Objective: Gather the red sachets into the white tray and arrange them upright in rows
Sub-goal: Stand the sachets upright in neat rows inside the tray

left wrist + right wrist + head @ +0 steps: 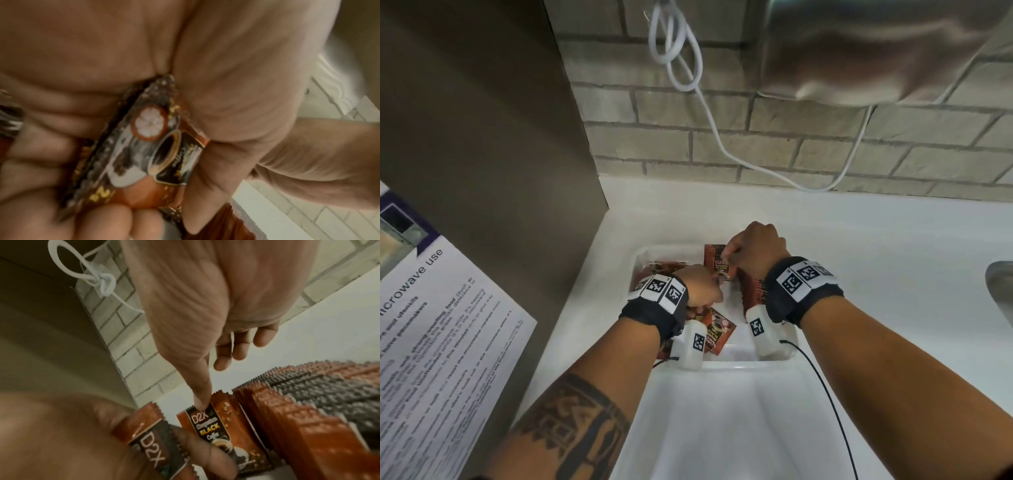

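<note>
A white tray [671, 247] on the white counter holds red-brown coffee sachets. Several stand upright in a packed row [751, 291] along its right side, showing as a row of sachets [287, 418] in the right wrist view. My right hand [727, 255] pinches the top edge of one upright sachet [717, 263] at the tray's far end, where the fingertip [200, 404] rests on the sachet [207, 425]. My left hand [707, 303] grips a small bundle of sachets [156, 154] over the tray's left half. More sachets [664, 267] lie behind its wrist.
A second white tray [722, 421] sits nearer me, touching the first. A grey panel [500, 137] and a printed microwave notice [448, 325] bound the left. A white cable [688, 85] hangs down the brick wall. A metal object [1001, 287] is at the right edge.
</note>
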